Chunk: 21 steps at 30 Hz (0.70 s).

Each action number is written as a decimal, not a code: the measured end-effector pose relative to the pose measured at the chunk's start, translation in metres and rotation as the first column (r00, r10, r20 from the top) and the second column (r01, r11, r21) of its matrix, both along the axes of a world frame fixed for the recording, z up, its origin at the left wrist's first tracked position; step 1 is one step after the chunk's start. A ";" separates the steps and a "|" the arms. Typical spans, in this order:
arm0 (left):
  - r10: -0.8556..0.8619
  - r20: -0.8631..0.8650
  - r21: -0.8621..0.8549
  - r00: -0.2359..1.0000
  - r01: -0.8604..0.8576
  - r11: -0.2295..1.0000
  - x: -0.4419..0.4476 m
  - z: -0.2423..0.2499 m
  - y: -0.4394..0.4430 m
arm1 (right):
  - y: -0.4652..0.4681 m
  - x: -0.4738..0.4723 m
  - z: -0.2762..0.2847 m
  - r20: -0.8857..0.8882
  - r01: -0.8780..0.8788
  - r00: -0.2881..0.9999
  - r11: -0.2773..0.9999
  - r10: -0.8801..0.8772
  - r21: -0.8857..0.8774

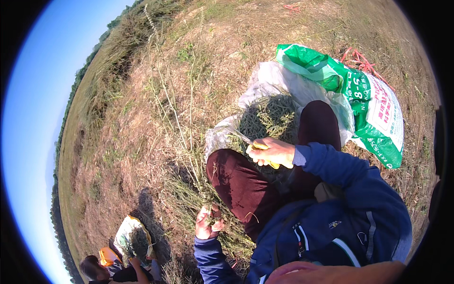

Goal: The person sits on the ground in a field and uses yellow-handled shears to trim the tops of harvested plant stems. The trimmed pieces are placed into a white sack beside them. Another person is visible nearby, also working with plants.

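In my right hand [271, 152] is a yellow-handled cutting tool, its narrow metal blade [239, 135] pointing away over the cut greens; whether knife or shears I cannot tell. My left hand [209, 222] grips a bunch of thin leafy plant stems [212, 213] beside my left knee. Under the tool, between my knees, a heap of cut green sprigs [264, 117] lies on a clear plastic sheet or bag [271, 76]. More long cut stems [188, 193] lie on the ground by my left leg, and tall dry stalks [173, 106] stretch away from them.
A green and white printed woven sack [376, 117] lies to the right, with red plastic twine [360, 62] at its edge. At lower left a person [117, 271] sits by a white sack [131, 227] with greens and an orange bag [108, 256]. Dry grass covers the ground.
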State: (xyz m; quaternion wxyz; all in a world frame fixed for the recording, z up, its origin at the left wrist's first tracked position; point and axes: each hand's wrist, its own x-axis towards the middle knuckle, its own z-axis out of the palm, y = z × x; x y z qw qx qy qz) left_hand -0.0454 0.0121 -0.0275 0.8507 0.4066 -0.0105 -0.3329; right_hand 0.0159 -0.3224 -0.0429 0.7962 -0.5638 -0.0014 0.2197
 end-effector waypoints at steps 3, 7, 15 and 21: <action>-0.039 -0.085 -0.051 0.996 0.035 0.998 -0.008 -0.001 -0.003 | -0.001 0.003 -0.001 0.029 0.025 0.999 0.999 -0.024 -0.042; -0.040 -0.054 -0.008 0.998 0.040 0.999 -0.017 -0.002 -0.008 | -0.006 0.013 0.003 0.091 0.058 0.995 0.996 -0.051 -0.066; -0.063 -0.072 0.058 0.995 0.067 0.996 -0.018 -0.007 -0.008 | -0.016 0.023 0.011 0.079 0.203 0.977 0.974 -0.196 -0.098; -0.013 -0.118 0.007 0.993 0.014 1.000 -0.015 -0.011 -0.011 | -0.016 -0.004 -0.007 -0.070 0.262 0.962 0.965 -0.263 -0.032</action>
